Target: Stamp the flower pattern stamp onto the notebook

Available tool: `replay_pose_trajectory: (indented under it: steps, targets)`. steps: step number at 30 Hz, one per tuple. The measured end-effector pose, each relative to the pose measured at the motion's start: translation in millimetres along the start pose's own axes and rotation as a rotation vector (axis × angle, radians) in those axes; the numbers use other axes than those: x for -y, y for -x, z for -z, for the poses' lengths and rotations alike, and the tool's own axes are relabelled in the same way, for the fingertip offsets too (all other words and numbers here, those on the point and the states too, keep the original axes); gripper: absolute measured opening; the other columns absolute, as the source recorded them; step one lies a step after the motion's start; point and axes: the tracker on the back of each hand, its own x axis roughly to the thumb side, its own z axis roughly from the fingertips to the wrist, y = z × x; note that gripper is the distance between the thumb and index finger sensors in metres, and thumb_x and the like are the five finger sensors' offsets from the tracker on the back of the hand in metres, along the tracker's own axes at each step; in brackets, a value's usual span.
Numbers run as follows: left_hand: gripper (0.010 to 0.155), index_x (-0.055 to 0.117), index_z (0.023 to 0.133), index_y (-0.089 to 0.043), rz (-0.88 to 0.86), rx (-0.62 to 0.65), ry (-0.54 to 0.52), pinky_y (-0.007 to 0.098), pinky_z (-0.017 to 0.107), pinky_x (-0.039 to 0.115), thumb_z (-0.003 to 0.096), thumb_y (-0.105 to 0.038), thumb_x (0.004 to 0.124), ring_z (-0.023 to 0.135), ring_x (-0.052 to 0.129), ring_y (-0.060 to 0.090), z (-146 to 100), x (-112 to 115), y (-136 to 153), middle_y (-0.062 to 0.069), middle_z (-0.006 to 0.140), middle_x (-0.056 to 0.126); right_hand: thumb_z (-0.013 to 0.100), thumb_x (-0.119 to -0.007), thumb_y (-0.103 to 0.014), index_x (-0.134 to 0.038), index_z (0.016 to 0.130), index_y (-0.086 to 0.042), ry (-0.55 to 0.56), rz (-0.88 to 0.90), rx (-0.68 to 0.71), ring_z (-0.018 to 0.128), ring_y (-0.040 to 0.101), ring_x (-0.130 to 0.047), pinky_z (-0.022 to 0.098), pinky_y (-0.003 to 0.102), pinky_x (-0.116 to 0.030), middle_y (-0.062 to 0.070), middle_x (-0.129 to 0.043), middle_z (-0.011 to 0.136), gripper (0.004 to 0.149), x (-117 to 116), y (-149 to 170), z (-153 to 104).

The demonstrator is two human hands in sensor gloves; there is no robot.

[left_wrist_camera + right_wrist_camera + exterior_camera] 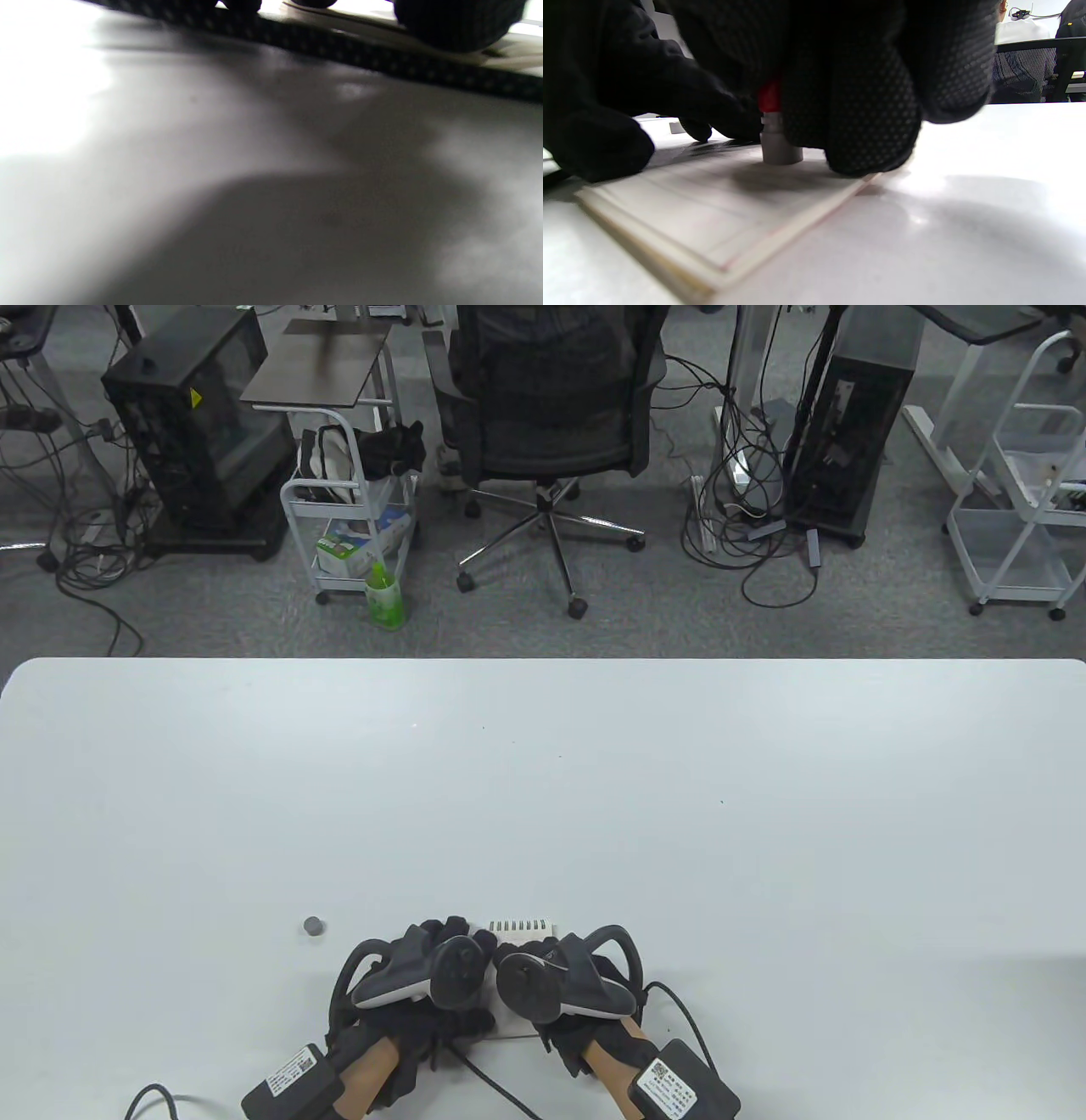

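Note:
A notebook lies open near the table's front edge, mostly hidden under both hands; its lined page shows in the right wrist view. My right hand grips a stamp with a red top and grey body, standing upright with its base pressed on the page. My left hand lies just left of it, over the notebook's left part; a fingertip rests on the page edge. The stamp is hidden in the table view.
A small grey round cap lies on the white table left of the hands; it also shows in the right wrist view. Glove cables trail to the front edge. An office chair stands beyond the table.

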Motion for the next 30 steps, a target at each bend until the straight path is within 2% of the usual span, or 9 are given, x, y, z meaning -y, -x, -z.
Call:
replay_pose_trajectory:
  steps: [21, 30]
  targets:
    - [0.089, 0.028, 0.107, -0.026, -0.004, -0.003, 0.004, 0.064, 0.068, 0.039, 0.0360, -0.065, 0.063, 0.102, 0.029, 0.044, 0, 0, 1, 0.015, 0.113, 0.022, 0.041, -0.081, -0.027, -0.080, 0.087, -0.020, -0.005, -0.036, 0.003, 0.049, 0.031, -0.106, 0.048, 0.052, -0.083, 0.016, -0.093, 0.068, 0.046, 5, -1, -1]
    - [0.089, 0.028, 0.107, -0.026, -0.004, -0.004, 0.004, 0.064, 0.069, 0.038, 0.0360, -0.065, 0.063, 0.102, 0.029, 0.044, 0, 1, 1, 0.015, 0.113, 0.022, 0.040, -0.082, -0.028, -0.081, 0.086, -0.020, 0.093, -0.001, -0.016, 0.049, 0.031, -0.106, 0.048, 0.052, -0.083, 0.015, -0.094, 0.068, 0.046, 25, 11, -11]
